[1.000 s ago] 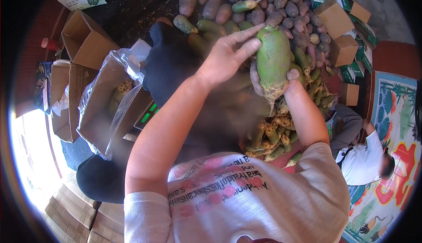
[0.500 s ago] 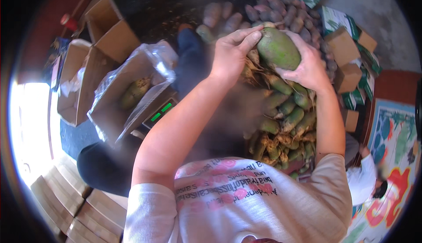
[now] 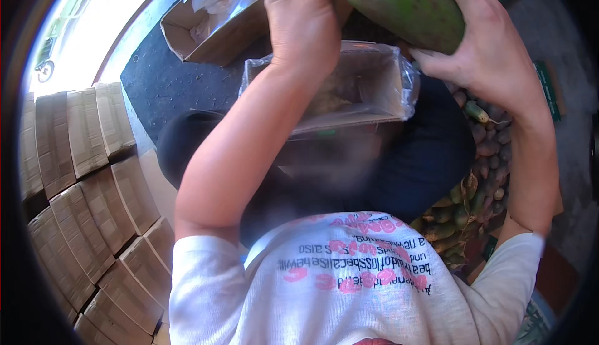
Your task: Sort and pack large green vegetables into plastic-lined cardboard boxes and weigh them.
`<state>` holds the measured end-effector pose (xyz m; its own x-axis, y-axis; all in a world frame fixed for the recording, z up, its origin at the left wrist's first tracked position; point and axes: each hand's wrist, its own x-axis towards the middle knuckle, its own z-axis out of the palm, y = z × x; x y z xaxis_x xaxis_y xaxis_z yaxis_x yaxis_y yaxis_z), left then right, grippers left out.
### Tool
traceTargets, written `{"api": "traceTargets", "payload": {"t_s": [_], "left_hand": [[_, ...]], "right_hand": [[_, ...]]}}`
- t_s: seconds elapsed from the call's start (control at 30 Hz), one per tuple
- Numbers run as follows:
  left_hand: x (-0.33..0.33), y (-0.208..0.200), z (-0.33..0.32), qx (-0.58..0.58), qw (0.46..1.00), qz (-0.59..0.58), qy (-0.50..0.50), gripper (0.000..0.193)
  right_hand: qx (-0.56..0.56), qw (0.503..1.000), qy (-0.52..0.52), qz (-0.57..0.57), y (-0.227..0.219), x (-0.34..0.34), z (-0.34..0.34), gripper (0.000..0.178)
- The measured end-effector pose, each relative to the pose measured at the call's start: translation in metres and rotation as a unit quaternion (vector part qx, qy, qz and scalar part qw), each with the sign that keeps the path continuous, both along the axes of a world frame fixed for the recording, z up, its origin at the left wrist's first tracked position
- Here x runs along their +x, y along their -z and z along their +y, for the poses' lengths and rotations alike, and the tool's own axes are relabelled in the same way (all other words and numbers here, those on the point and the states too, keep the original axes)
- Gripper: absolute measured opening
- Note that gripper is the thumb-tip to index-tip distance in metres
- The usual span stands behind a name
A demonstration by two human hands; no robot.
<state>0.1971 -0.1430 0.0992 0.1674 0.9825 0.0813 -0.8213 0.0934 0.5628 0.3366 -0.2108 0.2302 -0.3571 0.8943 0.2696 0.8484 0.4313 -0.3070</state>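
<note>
A large green radish is held up near the top of the picture, above an open cardboard box with a clear plastic liner. My left hand pinches its narrower left end, though the fingertips are partly cut off by the upper edge. Around the thicker right end curl the fingers of my right hand, the thumb beneath. Inside the lined box the contents are dim and blurred. A faint green display glow shows just below the box's near edge.
Piles of green radishes and reddish-brown roots lie at my right. Stacked cardboard cartons stand at the left. Another open cardboard box with plastic inside sits at the far left. My bent legs flank the lined box.
My view has swung left, so the lined box now lies ahead of me rather than at the left. Both hands have carried the radish from over the pile to above that box.
</note>
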Motion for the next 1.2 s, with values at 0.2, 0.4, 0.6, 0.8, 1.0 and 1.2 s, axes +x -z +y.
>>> {"api": "traceTargets", "payload": {"t_s": [0.2,0.4,0.6,0.8,1.0,1.2], "left_hand": [[-0.075,0.000,0.029,-0.021,0.998,-0.039,0.042,0.041],[-0.123,0.002,0.040,0.079,0.996,-0.001,0.043,0.041],[-0.170,0.065,0.067,-0.164,0.965,0.197,0.065,0.038],[-0.179,0.087,0.050,0.132,0.679,0.708,0.141,0.036],[-0.151,0.063,0.033,0.192,0.470,0.833,0.221,0.026],[-0.156,0.071,0.032,0.188,0.496,0.818,0.224,0.022]], "right_hand": [[-0.075,0.997,0.003,-0.014,0.000,-0.080,0.046,0.068],[-0.115,0.990,-0.076,0.009,0.031,-0.096,0.100,0.066],[-0.190,0.965,-0.170,0.058,0.082,-0.081,0.106,0.070],[-0.394,0.845,-0.134,-0.336,0.107,-0.092,0.059,0.059],[-0.468,0.802,-0.172,-0.328,0.231,-0.111,0.046,0.073],[-0.310,0.904,-0.195,-0.222,0.315,-0.073,-0.004,0.068]]}}
